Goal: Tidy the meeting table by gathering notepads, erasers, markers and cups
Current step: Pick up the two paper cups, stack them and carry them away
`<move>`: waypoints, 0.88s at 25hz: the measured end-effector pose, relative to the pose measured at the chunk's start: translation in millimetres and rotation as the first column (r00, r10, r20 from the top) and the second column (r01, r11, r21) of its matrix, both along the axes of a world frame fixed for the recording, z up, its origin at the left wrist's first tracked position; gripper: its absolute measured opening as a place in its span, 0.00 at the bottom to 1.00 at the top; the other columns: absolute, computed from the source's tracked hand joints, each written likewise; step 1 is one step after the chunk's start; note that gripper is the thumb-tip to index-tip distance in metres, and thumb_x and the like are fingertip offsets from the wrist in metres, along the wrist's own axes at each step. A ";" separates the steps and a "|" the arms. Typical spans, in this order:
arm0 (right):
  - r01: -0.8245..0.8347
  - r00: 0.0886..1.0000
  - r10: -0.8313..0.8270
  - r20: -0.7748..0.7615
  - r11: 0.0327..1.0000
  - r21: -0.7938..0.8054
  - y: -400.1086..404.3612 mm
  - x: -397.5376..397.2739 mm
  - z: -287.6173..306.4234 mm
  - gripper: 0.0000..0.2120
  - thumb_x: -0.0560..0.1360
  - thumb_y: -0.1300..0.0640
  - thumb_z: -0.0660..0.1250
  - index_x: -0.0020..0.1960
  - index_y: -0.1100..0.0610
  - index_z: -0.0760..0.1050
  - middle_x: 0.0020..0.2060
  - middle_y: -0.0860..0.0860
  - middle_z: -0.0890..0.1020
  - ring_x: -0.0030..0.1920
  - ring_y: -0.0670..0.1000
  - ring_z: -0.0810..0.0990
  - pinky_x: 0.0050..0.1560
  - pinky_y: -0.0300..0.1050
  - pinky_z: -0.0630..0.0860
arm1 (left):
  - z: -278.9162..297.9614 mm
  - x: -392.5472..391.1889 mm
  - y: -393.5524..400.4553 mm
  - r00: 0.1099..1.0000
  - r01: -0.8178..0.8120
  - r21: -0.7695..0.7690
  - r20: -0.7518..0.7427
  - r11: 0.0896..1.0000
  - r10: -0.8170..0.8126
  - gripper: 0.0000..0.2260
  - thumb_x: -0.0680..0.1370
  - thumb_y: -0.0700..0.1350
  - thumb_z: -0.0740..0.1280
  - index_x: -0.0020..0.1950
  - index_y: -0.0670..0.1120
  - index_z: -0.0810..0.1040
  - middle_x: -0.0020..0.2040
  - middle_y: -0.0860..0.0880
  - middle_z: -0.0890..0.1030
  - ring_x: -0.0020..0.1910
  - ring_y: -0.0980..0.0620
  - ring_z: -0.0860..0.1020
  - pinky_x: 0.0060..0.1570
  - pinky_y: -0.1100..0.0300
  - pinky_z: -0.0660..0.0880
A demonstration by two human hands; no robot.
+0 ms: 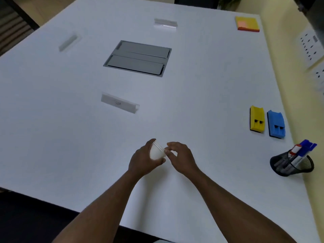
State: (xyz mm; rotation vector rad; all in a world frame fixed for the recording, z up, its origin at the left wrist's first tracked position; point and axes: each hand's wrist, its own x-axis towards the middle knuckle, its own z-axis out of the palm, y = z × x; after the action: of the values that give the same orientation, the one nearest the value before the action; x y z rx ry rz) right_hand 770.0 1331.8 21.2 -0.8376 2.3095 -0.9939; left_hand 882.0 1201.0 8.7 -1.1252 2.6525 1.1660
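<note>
My left hand (142,161) grips a nested stack of white paper cups (156,152), tipped on its side with the rims pointing right, a little above the white table (87,137). My right hand (180,157) pinches the rim of the stack with thumb and fingertips. At the right edge lie a yellow eraser (256,119) and a blue eraser (276,124) side by side. A black mesh holder (291,163) with several markers (303,148) stands nearer me. A yellow and orange pad of notes (247,23) lies at the far right corner.
A grey pop-up socket panel (138,57) is set into the table's middle. Clear name stands sit near (120,102), far left (69,42) and far centre (165,23). Wall sockets (310,48) are on the yellow wall at the right. The table's near edge runs beneath my forearms.
</note>
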 end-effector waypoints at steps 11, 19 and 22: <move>-0.073 0.996 0.074 -0.056 0.997 0.025 -59.9 -1.1 -14.0 0.07 0.78 0.54 0.65 0.52 0.55 0.79 0.56 0.48 0.74 0.57 0.47 0.71 0.53 0.43 0.72 | -15.0 12.0 -53.3 0.999 -0.032 -0.083 0.001 0.996 0.032 0.38 0.63 0.64 0.73 0.69 0.58 0.64 0.59 0.54 0.80 0.54 0.49 0.79 0.49 0.57 0.75; 0.210 0.882 -0.167 -0.441 0.976 0.051 -114.6 -56.5 3.0 0.08 0.78 0.51 0.63 0.48 0.54 0.79 0.39 0.56 0.82 0.41 0.60 0.80 0.39 0.48 0.73 | -33.3 34.3 -102.5 0.985 -0.163 -0.021 0.060 0.986 0.164 0.40 0.65 0.63 0.73 0.73 0.56 0.62 0.62 0.48 0.79 0.61 0.45 0.76 0.55 0.55 0.72; 0.186 0.841 -0.038 -0.539 0.957 0.223 -146.2 -77.4 4.1 0.10 0.79 0.50 0.59 0.50 0.54 0.77 0.38 0.59 0.81 0.39 0.63 0.79 0.38 0.47 0.70 | -37.3 39.2 -114.6 0.976 -0.202 0.007 0.083 0.979 0.201 0.40 0.65 0.63 0.73 0.74 0.56 0.62 0.61 0.46 0.79 0.61 0.44 0.76 0.55 0.54 0.73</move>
State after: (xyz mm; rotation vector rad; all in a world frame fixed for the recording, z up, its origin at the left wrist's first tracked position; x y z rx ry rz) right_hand 692.6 1185.6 25.4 -0.9601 2.9102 -0.5033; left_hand 921.2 1086.4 -28.6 -1.4352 2.5116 1.1387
